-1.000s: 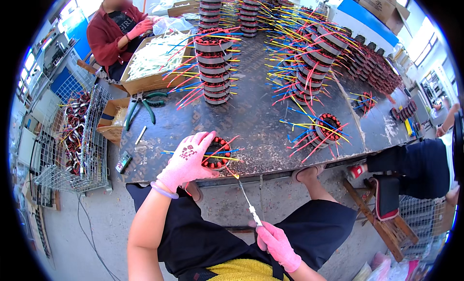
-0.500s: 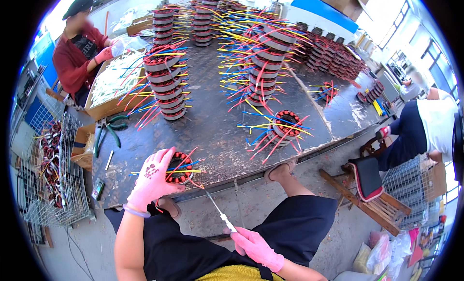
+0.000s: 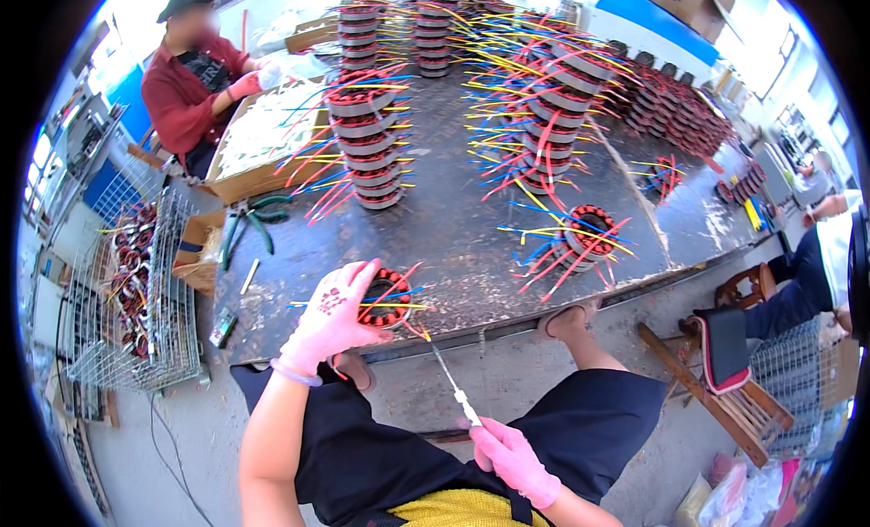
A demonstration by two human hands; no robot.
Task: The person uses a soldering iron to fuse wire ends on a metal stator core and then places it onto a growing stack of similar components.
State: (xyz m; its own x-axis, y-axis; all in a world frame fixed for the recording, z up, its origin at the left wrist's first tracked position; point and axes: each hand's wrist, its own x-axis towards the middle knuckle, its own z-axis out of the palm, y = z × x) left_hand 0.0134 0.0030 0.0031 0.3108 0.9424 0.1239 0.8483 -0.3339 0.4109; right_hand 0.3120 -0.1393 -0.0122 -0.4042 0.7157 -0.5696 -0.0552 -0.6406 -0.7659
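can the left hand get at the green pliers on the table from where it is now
Probably yes. The left hand rests on a wound coil at the table edge, and the bare tabletop between it and the green pliers looks unobstructed.

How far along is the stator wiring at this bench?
Done: tall stacks of wired stators fill the table. In hand: left hand presses one stator at the table's edge; right hand holds a thin tool toward it. Left: one lone stator, perhaps the wire basket's too.
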